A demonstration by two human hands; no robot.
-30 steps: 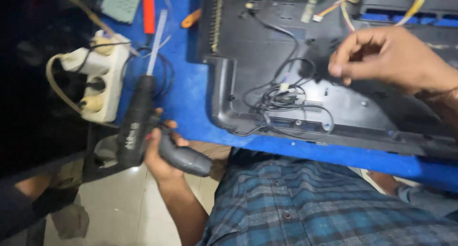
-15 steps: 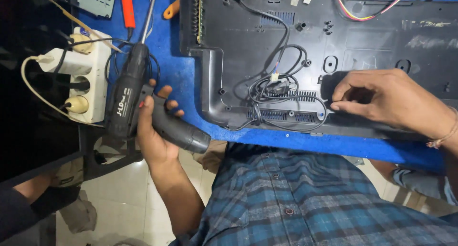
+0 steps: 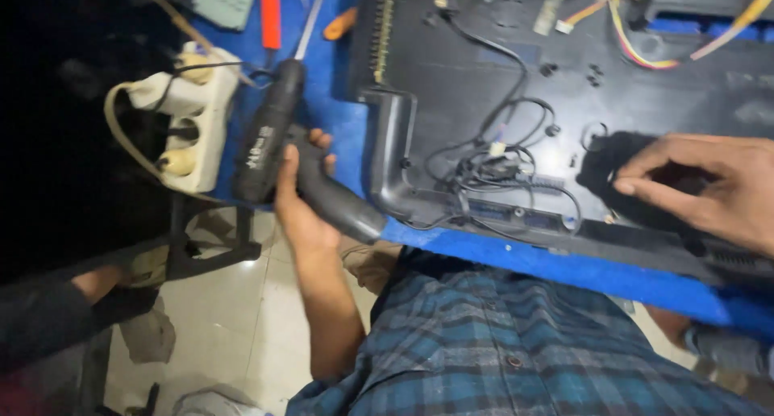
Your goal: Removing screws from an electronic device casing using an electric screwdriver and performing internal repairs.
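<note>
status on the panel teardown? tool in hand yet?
Done: the black back panel lies open side up on the blue bench, its wires and connectors exposed. In hand: the left hand grips the black electric screwdriver at the bench edge, its bit pointing away from the panel; the right hand rests on the panel's lower edge. Left: the driver has not yet reached any screw.

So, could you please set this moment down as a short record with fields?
Left hand: wrapped around the grip of a black electric screwdriver
Right hand: fingers resting on a dark pad on the black plastic panel
Panel: lies on the blue table, thin black wires bundled near its lower edge
Beside the tool: white power strip, orange-handled tools further back
</note>
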